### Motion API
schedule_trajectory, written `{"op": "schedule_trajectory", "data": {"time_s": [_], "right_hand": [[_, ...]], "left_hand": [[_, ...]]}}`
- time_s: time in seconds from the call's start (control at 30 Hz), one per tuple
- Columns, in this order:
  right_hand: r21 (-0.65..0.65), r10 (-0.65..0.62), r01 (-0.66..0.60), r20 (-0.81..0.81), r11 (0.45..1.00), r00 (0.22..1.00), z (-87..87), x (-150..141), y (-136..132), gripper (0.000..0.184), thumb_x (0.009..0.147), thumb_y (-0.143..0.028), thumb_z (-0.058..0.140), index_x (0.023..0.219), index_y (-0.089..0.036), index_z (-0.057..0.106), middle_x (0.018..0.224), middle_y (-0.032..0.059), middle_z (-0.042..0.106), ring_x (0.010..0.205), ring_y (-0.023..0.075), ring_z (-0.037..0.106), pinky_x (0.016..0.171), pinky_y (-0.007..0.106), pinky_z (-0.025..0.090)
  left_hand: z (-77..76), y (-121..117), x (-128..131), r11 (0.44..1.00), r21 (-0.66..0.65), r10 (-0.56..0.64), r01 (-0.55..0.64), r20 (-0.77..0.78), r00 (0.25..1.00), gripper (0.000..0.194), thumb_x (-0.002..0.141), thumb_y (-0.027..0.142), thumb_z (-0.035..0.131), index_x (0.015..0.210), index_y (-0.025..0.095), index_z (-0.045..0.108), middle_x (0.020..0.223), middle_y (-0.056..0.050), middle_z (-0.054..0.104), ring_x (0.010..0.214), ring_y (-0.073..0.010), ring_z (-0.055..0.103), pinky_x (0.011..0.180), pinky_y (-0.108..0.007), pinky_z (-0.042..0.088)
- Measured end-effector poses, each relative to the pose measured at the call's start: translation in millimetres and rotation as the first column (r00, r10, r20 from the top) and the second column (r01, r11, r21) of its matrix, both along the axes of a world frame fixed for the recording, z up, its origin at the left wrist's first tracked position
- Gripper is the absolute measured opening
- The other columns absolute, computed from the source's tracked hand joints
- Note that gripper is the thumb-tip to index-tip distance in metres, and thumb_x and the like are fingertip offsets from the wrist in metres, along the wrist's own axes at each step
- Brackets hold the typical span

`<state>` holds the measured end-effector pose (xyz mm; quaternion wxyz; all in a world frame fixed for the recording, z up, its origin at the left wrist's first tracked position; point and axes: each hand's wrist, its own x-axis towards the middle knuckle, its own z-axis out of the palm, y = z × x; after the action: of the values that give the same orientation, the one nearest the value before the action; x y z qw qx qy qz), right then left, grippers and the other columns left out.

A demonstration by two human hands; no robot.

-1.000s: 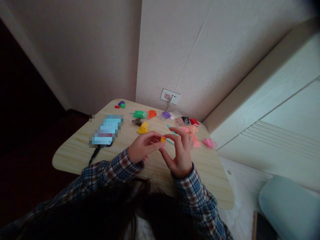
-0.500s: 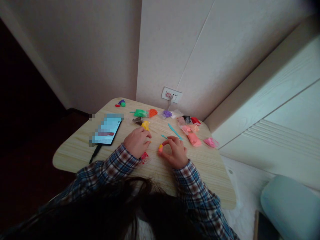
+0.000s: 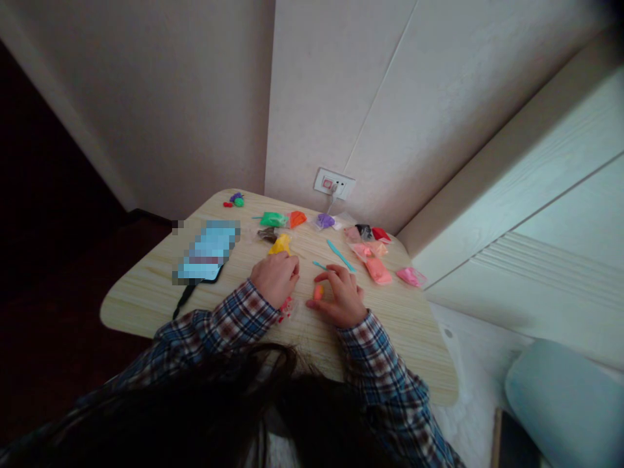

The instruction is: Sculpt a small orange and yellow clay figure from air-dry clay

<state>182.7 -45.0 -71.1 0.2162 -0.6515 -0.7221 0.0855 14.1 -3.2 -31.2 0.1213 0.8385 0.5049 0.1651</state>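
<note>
On the table, my right hand [image 3: 341, 298] curls its thumb and fingers around a small piece of orange and yellow modelling clay [image 3: 318, 292]. My left hand [image 3: 276, 278] is closed with its fingers bent down; whatever it may hold is hidden. A yellow clay pack [image 3: 279, 244] lies just beyond the left knuckles. Partly under the left wrist is a clear wrapper with red marks [image 3: 286, 310]. Ahead of the right fingers lie a short blue-green modelling tool [image 3: 320, 265] and a longer one [image 3: 340, 255].
Clay packs in green [image 3: 273, 220], orange [image 3: 297, 219], purple [image 3: 325, 221], coral [image 3: 377, 270] and pink [image 3: 412, 277] line the table's far side. A phone [image 3: 207, 250] with a black cable lies left. Small clay pieces [image 3: 238, 202] sit at the far left corner.
My left hand has shifted slightly right and its fingers have closed; the yellow bit at its fingertips no longer shows. The clay piece sits deeper between my right thumb and fingers.
</note>
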Motion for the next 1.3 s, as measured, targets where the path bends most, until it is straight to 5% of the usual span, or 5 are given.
{"op": "schedule_trajectory", "data": {"time_s": [0.13,0.33,0.5,0.9,1.3], "right_hand": [[0.237,0.118,-0.08,-0.147,0.968,0.982,9.0,-5,2,0.032,0.073,-0.042,0.064,0.097,-0.022,0.06,0.116,0.0106,0.054,0.108,0.0263,0.051,0.082,0.045,0.045],[0.464,0.218,-0.099,-0.212,0.88,0.953,27.9,-10,-3,0.013,0.079,-0.033,0.06,0.086,-0.021,0.062,0.108,0.007,0.059,0.103,0.0219,0.054,0.089,0.043,0.043],[0.547,0.252,-0.124,-0.165,0.828,0.953,37.0,-12,-10,0.004,0.079,-0.023,0.06,0.082,-0.022,0.063,0.106,0.0055,0.059,0.098,0.0204,0.054,0.084,0.04,0.044],[0.609,0.251,-0.144,-0.094,0.78,0.964,40.2,-14,-15,0.007,0.081,-0.025,0.056,0.076,-0.023,0.061,0.099,0.0042,0.063,0.094,0.0203,0.056,0.082,0.04,0.042],[0.635,0.287,-0.217,-0.008,0.741,0.958,37.7,-15,-14,0.005,0.082,-0.017,0.052,0.083,-0.021,0.055,0.097,0.0044,0.061,0.092,0.0183,0.055,0.081,0.037,0.039]], "left_hand": [[3.4,1,-2,0.965,-0.176,-0.106,0.195,0.417,0.903,0.009,0.075,0.021,0.056,0.073,0.014,0.061,0.075,-0.004,0.065,0.069,-0.0156,0.059,0.068,-0.027,0.047],[5.2,2,-7,0.858,-0.358,0.033,0.367,0.753,0.657,0.016,0.066,0.026,0.065,0.069,0.011,0.063,0.07,-0.003,0.065,0.067,-0.0138,0.059,0.067,-0.026,0.047],[6.9,2,-8,0.774,-0.431,0.101,0.465,0.808,0.581,0.018,0.062,0.027,0.069,0.067,0.011,0.062,0.066,-0.001,0.064,0.065,-0.0118,0.057,0.069,-0.026,0.047],[6.3,2,-9,0.672,-0.478,0.123,0.566,0.825,0.551,0.026,0.058,0.032,0.075,0.073,0.012,0.067,0.068,-0.001,0.068,0.064,-0.0112,0.058,0.066,-0.024,0.047],[5.8,2,-8,0.678,-0.473,0.136,0.562,0.832,0.537,0.015,0.057,0.022,0.074,0.062,0.011,0.066,0.059,0.001,0.064,0.059,-0.0087,0.053,0.061,-0.022,0.041]]}}
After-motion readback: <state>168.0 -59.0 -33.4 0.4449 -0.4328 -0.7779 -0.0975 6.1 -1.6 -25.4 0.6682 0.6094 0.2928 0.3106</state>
